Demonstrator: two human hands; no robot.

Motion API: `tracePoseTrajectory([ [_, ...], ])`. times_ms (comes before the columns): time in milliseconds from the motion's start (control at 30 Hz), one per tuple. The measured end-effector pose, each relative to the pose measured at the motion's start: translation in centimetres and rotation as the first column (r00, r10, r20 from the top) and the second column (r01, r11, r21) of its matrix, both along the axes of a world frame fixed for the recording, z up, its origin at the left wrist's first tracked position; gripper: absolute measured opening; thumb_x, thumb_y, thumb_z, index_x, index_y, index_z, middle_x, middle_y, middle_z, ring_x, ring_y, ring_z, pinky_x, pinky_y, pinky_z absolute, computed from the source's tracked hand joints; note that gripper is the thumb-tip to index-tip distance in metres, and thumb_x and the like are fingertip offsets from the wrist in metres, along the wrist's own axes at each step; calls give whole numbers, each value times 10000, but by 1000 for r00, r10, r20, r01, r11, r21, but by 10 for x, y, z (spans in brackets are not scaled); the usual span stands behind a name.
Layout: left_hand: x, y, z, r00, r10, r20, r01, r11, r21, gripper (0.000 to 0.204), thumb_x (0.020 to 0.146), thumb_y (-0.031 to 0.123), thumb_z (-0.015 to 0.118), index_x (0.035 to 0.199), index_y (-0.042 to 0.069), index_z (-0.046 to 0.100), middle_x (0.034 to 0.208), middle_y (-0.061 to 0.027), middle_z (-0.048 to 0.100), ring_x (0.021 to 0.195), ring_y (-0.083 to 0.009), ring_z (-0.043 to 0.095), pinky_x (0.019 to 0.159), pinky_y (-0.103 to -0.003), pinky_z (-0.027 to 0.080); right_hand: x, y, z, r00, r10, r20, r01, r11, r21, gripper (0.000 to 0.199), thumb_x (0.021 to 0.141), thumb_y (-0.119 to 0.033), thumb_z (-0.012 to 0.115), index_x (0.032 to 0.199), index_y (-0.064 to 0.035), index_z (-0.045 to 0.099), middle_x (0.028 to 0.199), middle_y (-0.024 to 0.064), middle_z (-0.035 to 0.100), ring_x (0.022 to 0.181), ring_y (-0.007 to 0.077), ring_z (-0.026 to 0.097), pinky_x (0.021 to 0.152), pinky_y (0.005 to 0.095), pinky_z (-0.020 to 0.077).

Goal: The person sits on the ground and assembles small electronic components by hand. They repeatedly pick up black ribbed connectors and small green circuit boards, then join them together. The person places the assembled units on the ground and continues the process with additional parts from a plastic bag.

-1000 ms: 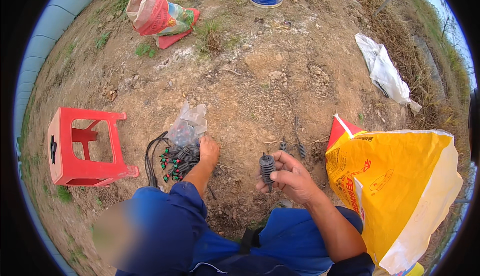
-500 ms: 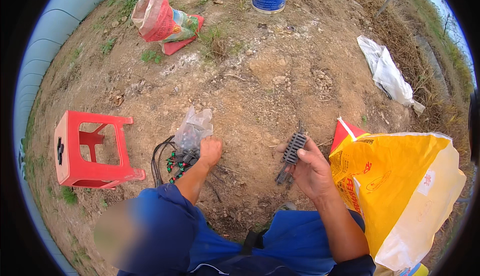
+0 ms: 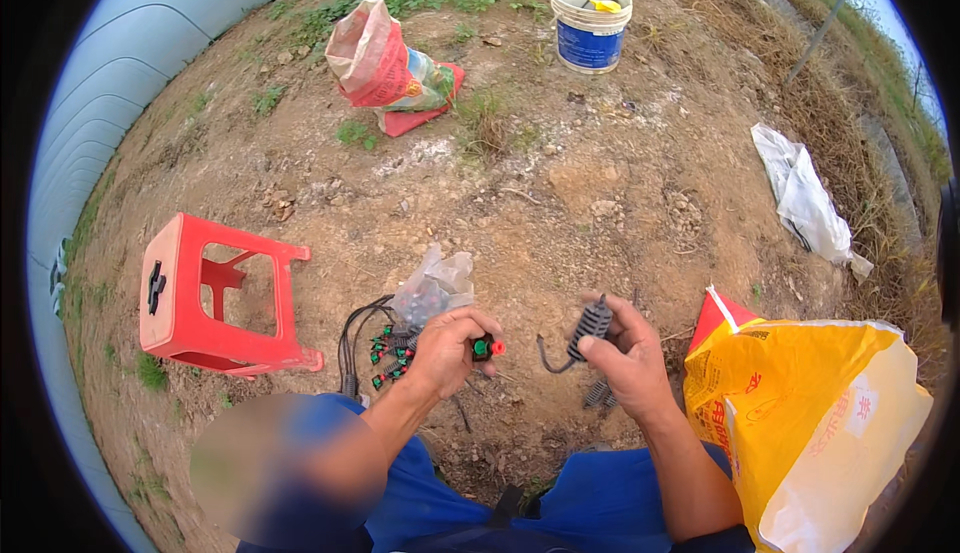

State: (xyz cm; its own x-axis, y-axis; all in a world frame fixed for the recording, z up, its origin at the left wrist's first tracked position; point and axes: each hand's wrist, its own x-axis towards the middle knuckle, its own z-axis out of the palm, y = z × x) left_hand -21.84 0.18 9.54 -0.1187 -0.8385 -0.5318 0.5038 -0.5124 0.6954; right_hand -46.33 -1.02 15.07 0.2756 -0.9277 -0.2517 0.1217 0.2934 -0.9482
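Between the thumb and fingers of my left hand [image 3: 440, 351] is a small sprinkler-like fitting [image 3: 487, 349], black and green with a red tip. Opposite it, apart by a short gap, my right hand [image 3: 635, 363] grips a dark grey ribbed plastic piece [image 3: 592, 325]; a thin black tube [image 3: 548, 358] curves out of its lower end. More ribbed pieces [image 3: 600, 394] lie on the soil below that hand, partly hidden. Beside my left wrist is a pile of green, red and black fittings [image 3: 390, 353], with a clear plastic bag [image 3: 432, 291] just beyond and looped black tubing [image 3: 350, 345] alongside.
A red plastic stool [image 3: 228, 341] stands at the left, and a large yellow sack [image 3: 780, 403] at my right knee. Farther off are an upright red-and-white sack [image 3: 385, 68], a white-and-blue bucket [image 3: 589, 45] and a crumpled white bag [image 3: 805, 193].
My left hand has come up from the pile and moved right with a fitting in it. The ribbed piece in my right hand has turned, showing its curved tube. The whole view has shifted.
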Motion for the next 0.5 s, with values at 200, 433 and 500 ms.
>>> tracePoseTrajectory([
  [200, -4, 5, 6, 980, -195, 28, 196, 980, -41, 234, 996, 261, 566, 1020, 34, 617, 782, -17, 577, 640, -84, 520, 479, -274, 406, 30, 13, -4, 709, 86, -700, -491, 772, -403, 525, 761, -190, 737, 1237, -17, 598, 921, 178, 670, 866, 338, 654, 766, 407, 522],
  [433, 1, 4, 3, 847, -128, 517, 309, 909, -280, 191, 905, 203, 727, 927, 14, 712, 794, -1, 667, 729, -62, 561, 652, -266, 476, 54, 9, -10, 617, 159, -771, -576, 759, -304, 434, 745, -244, 736, 1106, -30, 627, 842, 197, 657, 813, 398, 644, 707, 477, 519],
  [500, 8, 12, -3, 848, -55, 527, 239, 928, -287, 206, 901, 219, 731, 910, 15, 708, 759, -8, 668, 711, -60, 573, 628, -269, 477, 68, 13, -7, 668, 161, -726, -552, 762, -339, 416, 737, -237, 738, 1069, -17, 622, 832, 202, 649, 793, 400, 639, 701, 463, 518],
])
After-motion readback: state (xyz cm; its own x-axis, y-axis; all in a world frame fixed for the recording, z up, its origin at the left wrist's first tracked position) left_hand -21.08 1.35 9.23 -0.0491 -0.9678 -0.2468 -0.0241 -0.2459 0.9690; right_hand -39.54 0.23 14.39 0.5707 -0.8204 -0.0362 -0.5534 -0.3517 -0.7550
